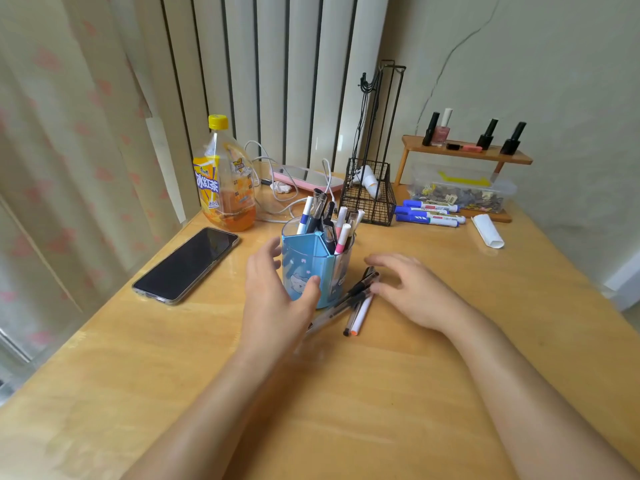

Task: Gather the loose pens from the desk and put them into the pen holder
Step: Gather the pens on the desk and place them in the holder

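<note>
A blue and clear pen holder (313, 261) stands mid-desk with several pens upright in it. My left hand (277, 292) cups its left side, thumb on the front wall, fingers spread. Several loose pens (356, 303) lie bunched on the desk against the holder's right base, one white with an orange tip. My right hand (412, 289) hovers palm down just right of them, fingers apart, fingertips at the pens' upper ends, holding nothing. Three blue-capped markers (429, 213) lie farther back on the right.
A phone (187, 265) lies left of the holder. Behind stand a drink bottle (225, 181), cables, a pink device (304, 178) and a black wire basket (369, 195). A wooden shelf (467, 152) with nail polish bottles, a plastic box (460, 190) and a white roll (488, 232) are back right.
</note>
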